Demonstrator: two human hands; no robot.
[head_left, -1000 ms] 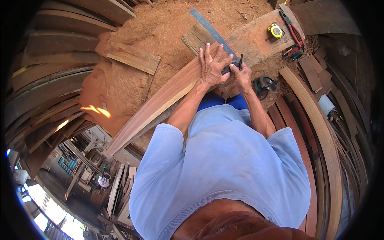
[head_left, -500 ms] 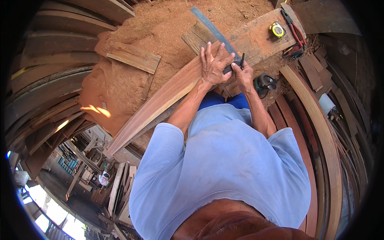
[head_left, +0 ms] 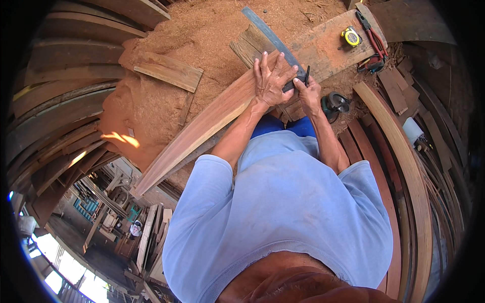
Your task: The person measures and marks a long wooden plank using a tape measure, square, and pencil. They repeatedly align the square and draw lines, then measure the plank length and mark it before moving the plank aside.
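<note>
A long reddish-brown board (head_left: 202,121) lies slantwise in front of me, its wide end under my left hand (head_left: 270,83). That hand rests flat on the board end with fingers spread, the fingertips beside a try square. The metal blade of the square (head_left: 270,34) reaches away across the wood. Its dark stock sits at the board's near edge, between my two hands and partly covered by them. My right hand (head_left: 309,96) is closed around a slim black marking pencil (head_left: 307,74), held upright by the square; the pencil's tip is hidden.
A worn plank (head_left: 323,45) at the far right bears a yellow tape measure (head_left: 350,37) and red-handled pliers (head_left: 373,38). A power tool (head_left: 335,104) sits right of my knees. Sawdust, offcuts (head_left: 169,71) and stacked timber surround me; another person (head_left: 136,228) is far back left.
My hands, the board and the try square stay nearly in place. The pencil in my right hand has shifted very slightly. The distant person has moved a little.
</note>
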